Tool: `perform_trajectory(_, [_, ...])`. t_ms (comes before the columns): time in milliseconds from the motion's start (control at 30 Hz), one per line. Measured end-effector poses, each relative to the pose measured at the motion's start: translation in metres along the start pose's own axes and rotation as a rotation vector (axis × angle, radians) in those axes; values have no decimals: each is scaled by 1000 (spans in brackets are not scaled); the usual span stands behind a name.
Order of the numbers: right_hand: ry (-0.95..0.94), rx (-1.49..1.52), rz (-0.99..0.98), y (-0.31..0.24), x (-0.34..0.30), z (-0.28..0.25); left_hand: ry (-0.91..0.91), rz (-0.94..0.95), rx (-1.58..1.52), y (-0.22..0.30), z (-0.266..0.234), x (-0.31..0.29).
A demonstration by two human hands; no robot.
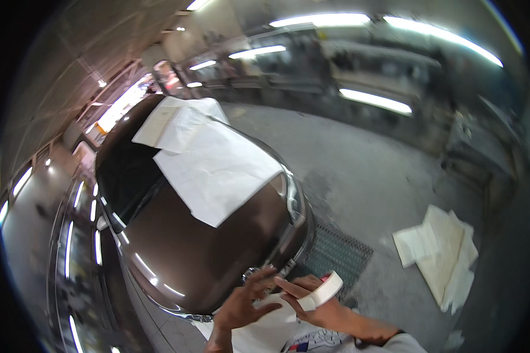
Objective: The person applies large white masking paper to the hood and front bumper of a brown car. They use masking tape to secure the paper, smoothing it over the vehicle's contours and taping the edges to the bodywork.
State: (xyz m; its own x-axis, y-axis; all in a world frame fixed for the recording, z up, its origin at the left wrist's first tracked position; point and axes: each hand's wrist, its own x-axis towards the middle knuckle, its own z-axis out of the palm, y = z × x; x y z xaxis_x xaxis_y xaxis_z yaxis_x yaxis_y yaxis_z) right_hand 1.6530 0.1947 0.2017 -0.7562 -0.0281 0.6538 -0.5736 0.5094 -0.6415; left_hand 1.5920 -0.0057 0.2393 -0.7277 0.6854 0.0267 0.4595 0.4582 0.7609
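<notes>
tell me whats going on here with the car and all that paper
A person stands at the front of a dark brown car in a workshop. The right hand holds a roll of white tape; the left hand reaches in beside it, over a white sheet at the bottom edge. Large white paper sheets already cover part of the bonnet and windscreen. More paper lies piled on the grey floor, near a metal floor grate.
</notes>
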Motion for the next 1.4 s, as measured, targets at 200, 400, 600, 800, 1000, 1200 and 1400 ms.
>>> perform_trajectory(200, [143,88,-3,32,2,-76,27,-256,-5,5,25,1])
perform_trajectory(400, [53,-283,-104,35,19,-107,184,-120,246,21,58,54])
perform_trajectory(600, [-286,-310,-119,72,22,-91,-28,65,370,38,66,107])
perform_trajectory(800, [-281,-262,-94,130,50,-97,-123,-36,176,28,59,166])
perform_trajectory(1000, [-318,-379,-137,176,133,-114,-118,-22,169,-18,7,242])
perform_trajectory(1200, [-266,-505,-229,214,222,-143,-94,-183,119,-77,-63,291])
perform_trajectory(1400, [-145,-606,-65,284,259,-184,-177,-383,176,-129,-112,340])
